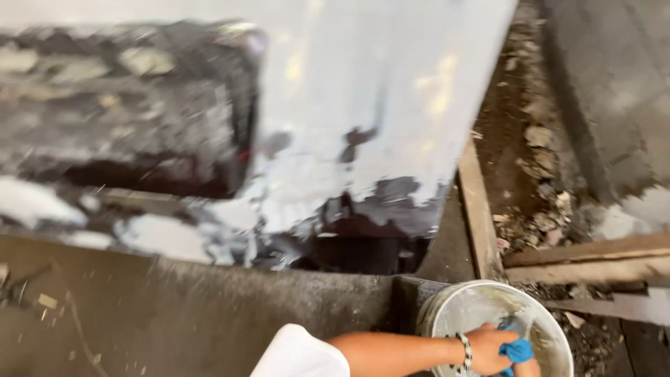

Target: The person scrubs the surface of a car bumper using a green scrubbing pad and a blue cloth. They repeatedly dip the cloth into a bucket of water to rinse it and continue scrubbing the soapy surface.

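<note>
While the view is pretty blurry, you can make out one hand point(488, 349) down at the bottom right, reaching into a round pale bucket point(453, 314) and curled around a bright blue cloth point(518, 350). Fingers look closed up around the cloth, bunching it, though the blur makes it hard to see each finger. Going by the arm coming in from the left with a white sleeve point(300, 356), I'd call it the left hand, and it's got a beaded black-and-white bracelet point(463, 350) on the wrist. There's a bit of skin just under the cloth at the very bottom edge that might be the other hand, but I can't tell, way too little showing. The cloth sits inside the bucket, on the side nearest the camera, with whitish wet stuff coating the bucket's inner wall. The bucket is just beside the end of a grey concrete ledge point(209, 300) that runs across the lower left. Above the ledge is a big surface point(391, 84) covered in pale grey-white coating, with dark patches along its lower edge, and a darker, patchy block point(125, 105) to the left. Off to the right are wooden planks point(481, 209) lying on dirt with rubble point(537, 167) scattered about.
</note>
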